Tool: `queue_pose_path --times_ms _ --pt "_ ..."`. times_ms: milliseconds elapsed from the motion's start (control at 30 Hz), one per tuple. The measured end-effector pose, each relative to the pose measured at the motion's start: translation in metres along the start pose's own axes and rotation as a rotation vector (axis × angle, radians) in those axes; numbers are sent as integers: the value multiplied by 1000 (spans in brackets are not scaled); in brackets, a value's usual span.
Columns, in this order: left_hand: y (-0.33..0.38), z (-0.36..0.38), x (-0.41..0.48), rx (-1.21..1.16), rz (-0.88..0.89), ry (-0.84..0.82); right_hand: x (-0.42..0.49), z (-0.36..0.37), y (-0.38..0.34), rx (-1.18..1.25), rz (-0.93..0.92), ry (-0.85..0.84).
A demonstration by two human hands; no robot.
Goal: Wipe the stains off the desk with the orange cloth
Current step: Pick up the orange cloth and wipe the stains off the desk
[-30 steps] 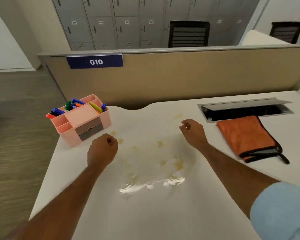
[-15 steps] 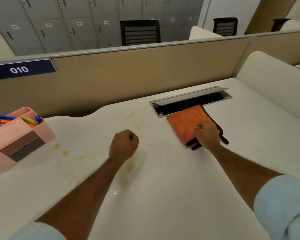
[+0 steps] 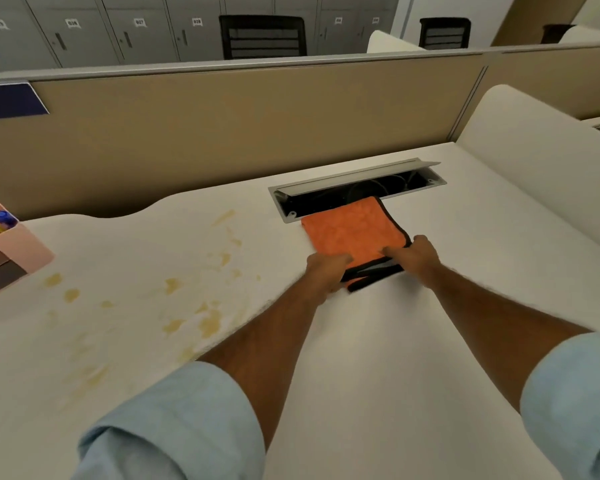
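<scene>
The folded orange cloth with black trim lies on the white desk, its far edge over the open cable slot. My left hand grips the cloth's near left corner. My right hand grips its near right corner. Yellowish stains are scattered over the desk to the left of my arms, from the middle toward the pink organizer.
An open cable slot with a raised metal lid sits behind the cloth. A pink pen organizer stands at the left edge. A beige partition closes the back, and a raised white divider stands at the right.
The view has swung right. My left hand has crossed from the stained middle of the desk to the cloth's near left corner. My right hand has shifted to the near right corner.
</scene>
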State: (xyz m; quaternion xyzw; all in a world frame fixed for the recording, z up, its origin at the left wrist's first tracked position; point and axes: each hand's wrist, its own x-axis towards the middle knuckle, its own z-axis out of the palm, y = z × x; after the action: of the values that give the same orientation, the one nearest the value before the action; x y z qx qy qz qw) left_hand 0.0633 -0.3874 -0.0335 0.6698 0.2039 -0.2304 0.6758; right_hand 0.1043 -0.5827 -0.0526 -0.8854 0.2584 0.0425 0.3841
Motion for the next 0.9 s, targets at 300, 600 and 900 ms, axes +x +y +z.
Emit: queue_pose_path --times_ms 300,600,900 --pt "6 9 6 -12 45 129 -14 -8 -14 486 130 -214" --pt "12 -84 -19 -21 215 216 -73 15 -59 770 298 -559" --pt "61 -195 -74 92 394 385 -138 59 -150 590 -54 -613"
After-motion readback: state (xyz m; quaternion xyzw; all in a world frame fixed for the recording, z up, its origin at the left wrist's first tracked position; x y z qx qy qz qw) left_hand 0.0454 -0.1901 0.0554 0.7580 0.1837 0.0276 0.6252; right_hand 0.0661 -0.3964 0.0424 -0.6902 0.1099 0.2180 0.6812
